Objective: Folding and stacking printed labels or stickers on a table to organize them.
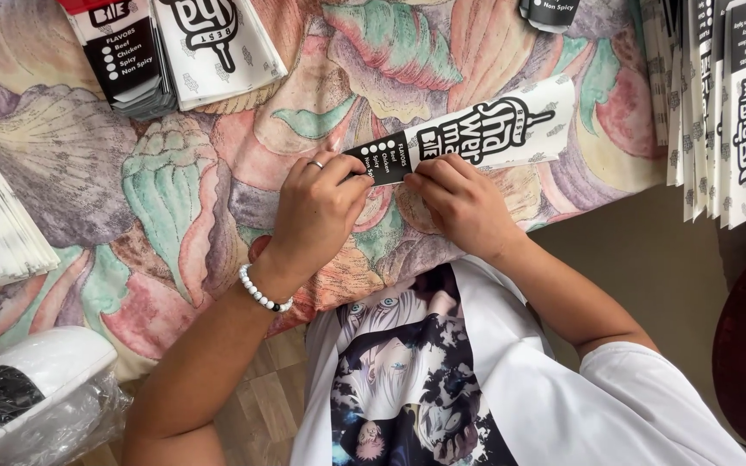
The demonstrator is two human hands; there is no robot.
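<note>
Both hands pinch the black near end of a long printed paper sleeve point(477, 131), likely creasing it: left hand point(317, 211) at nine o'clock, right hand point(464, 207) at three, pressing it onto the shell-patterned worktop point(174, 190).

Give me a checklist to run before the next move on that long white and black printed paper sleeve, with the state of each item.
1. Both hands on the sleeve: left hand and right hand both pinch the near black end of the long white and black printed paper sleeve. Ok.
2. Sleeve lying flat on the shell-patterned cloth: ok.
3. Sleeve apart from other stacks: the stack of printed sleeves at top left and the row of sleeves at right do not touch it. Ok.
4. Fold or seam under the fingertips lined up: hidden by fingers. Cannot tell.
5. Plastic-wrapped white device away from the hands: ok.
</note>
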